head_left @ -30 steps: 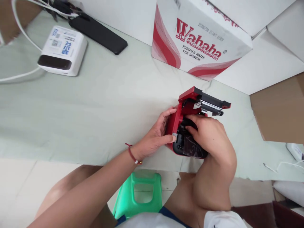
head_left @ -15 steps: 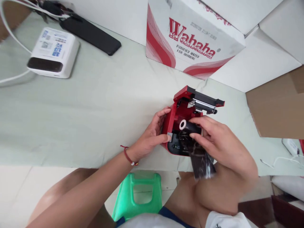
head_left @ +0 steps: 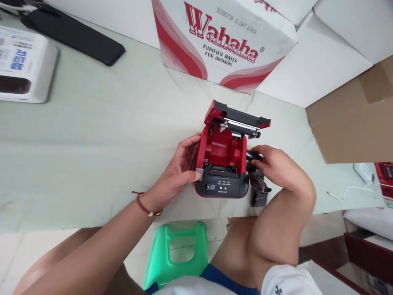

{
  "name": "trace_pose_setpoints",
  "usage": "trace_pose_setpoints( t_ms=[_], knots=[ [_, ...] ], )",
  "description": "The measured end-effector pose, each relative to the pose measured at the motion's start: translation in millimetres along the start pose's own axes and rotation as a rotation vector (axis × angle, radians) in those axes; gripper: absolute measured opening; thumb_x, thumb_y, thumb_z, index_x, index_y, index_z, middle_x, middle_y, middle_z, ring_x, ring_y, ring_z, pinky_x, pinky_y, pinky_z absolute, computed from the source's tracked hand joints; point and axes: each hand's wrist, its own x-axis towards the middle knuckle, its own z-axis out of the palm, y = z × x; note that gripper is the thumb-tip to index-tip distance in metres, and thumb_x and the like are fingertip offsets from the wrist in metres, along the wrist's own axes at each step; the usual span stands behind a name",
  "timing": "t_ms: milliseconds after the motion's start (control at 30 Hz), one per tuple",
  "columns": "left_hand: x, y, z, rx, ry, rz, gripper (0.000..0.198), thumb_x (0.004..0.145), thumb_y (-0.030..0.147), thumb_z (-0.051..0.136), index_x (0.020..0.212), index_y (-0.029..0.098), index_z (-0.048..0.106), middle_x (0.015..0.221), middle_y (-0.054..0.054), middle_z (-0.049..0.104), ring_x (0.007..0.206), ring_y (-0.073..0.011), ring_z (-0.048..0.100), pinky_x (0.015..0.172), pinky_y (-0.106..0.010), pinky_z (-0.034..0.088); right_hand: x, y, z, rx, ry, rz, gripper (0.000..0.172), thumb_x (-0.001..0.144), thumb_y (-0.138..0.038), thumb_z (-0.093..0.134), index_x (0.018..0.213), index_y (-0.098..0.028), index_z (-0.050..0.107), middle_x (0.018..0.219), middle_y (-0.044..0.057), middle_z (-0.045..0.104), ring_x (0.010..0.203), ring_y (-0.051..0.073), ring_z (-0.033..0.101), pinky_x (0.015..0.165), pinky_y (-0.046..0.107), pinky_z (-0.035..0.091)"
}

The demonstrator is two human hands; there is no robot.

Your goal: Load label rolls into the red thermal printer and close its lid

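Note:
A small red and black label printer [head_left: 222, 186] sits on the table near its front edge, its lid [head_left: 238, 116] raised and its red inner bay bare. My left hand [head_left: 178, 168] grips the printer's left side, with the thumb on a grey latch at the front corner. On the printer's right side, my right hand [head_left: 273, 164] pinches a roll of black film [head_left: 254, 155] between thumb and fingers, low beside the housing. The film's loose end [head_left: 259, 192] trails toward the table edge, crumpled and shiny. My palm and fingers partly cover the roll.
A Wahaha water carton [head_left: 224, 45] stands behind the printer, with white boxes and a brown carton [head_left: 350, 119] to the right. At far left are a white device [head_left: 39, 69] and a long black object [head_left: 73, 35]. A green stool [head_left: 175, 272] stands below the table edge.
My right hand has taken the black film roll out of the printer's bay and down to its right side. My left hand keeps its hold. The view has shifted to the right.

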Motion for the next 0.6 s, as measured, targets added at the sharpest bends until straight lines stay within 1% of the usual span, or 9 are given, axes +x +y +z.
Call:
trace_pose_setpoints(
  t_ms=[33,67,133,200,267,367,467,533,600],
  knots=[
    [-0.1,-0.2,0.0,0.003,0.003,0.001,0.081,0.082,0.041,0.097,0.156,0.042,0.063,0.181,0.0,0.051,0.173,-0.0375,0.041,0.146,-0.061,0.034,2.5,-0.3,1.3,0.01,-0.028,0.005,0.039,0.105,-0.02,0.058,0.139,-0.02,0.077,0.138,0.014,0.082,0.115,0.03,0.078,0.096,0.04,0.058],
    [-0.2,-0.5,0.0,0.004,0.005,0.003,0.081,0.082,0.041,0.097,0.156,0.042,0.063,0.181,0.0,0.051,0.173,-0.0378,0.041,0.146,-0.061,0.034,3.6,0.5,2.0,0.009,-0.022,0.028,0.043,0.106,-0.02,0.059,0.146,-0.019,0.075,0.144,0.014,0.081,0.118,0.03,0.078,0.098,0.04,0.058],
    [-0.4,-0.9,0.1,0.002,0.004,0.011,0.082,0.083,0.041,0.096,0.157,0.041,0.063,0.183,-0.001,0.05,0.173,-0.0382,0.04,0.146,-0.06,0.034,2.9,6.2,2.2,-0.025,0.04,0.107,0.051,0.105,-0.019,0.06,0.155,-0.02,0.071,0.151,0.015,0.078,0.119,0.03,0.079,0.099,0.041,0.059],
    [-0.5,-1.0,-0.1,0.0,-0.007,0.018,0.081,0.084,0.04,0.095,0.158,0.041,0.062,0.183,-0.001,0.05,0.173,-0.0382,0.04,0.146,-0.06,0.034,1.8,15.5,2.5,-0.067,0.054,0.185,0.053,0.102,-0.016,0.063,0.155,-0.022,0.073,0.15,0.014,0.079,0.117,0.03,0.08,0.095,0.041,0.06],
    [-0.3,-0.6,-0.6,-0.002,-0.022,0.023,0.079,0.085,0.039,0.095,0.157,0.042,0.063,0.183,0.0,0.05,0.173,-0.0378,0.041,0.146,-0.06,0.035,3.7,24.4,3.9,-0.088,0.013,0.218,0.049,0.098,-0.015,0.068,0.146,-0.023,0.078,0.14,0.013,0.083,0.114,0.03,0.081,0.091,0.038,0.06],
    [0.5,0.1,-1.4,-0.004,-0.031,0.025,0.078,0.085,0.037,0.095,0.156,0.043,0.063,0.183,0.001,0.05,0.174,-0.0369,0.04,0.145,-0.058,0.037,12.5,30.6,6.8,-0.09,-0.04,0.188,0.041,0.092,-0.015,0.077,0.132,-0.024,0.083,0.123,0.011,0.087,0.105,0.028,0.08,0.088,0.035,0.058],
    [1.3,-0.5,-1.9,-0.004,-0.027,0.023,0.078,0.085,0.038,0.095,0.156,0.043,0.064,0.182,0.0,0.052,0.173,-0.0369,0.041,0.145,-0.058,0.037,18.2,29.2,5.9,-0.069,-0.091,0.169,0.037,0.089,-0.01,0.075,0.123,-0.023,0.084,0.119,0.009,0.086,0.105,0.025,0.078,0.09,0.033,0.057],
    [1.7,-1.2,-2.1,-0.002,-0.024,0.022,0.079,0.084,0.038,0.095,0.157,0.042,0.063,0.181,0.0,0.053,0.173,-0.037,0.042,0.145,-0.058,0.037,12.8,27.6,1.0,-0.019,-0.144,0.13,0.036,0.09,-0.009,0.072,0.122,-0.022,0.083,0.12,0.007,0.086,0.106,0.024,0.077,0.092,0.032,0.057],
    [2.0,-1.5,-2.0,0.002,-0.02,0.025,0.08,0.084,0.039,0.096,0.157,0.042,0.063,0.18,-0.001,0.053,0.172,-0.0372,0.043,0.144,-0.058,0.039,-1.9,27.0,-7.7,0.069,-0.204,0.027,0.036,0.092,-0.012,0.07,0.123,-0.023,0.083,0.121,0.005,0.086,0.097,0.021,0.076,0.089,0.032,0.057]
  ],
)
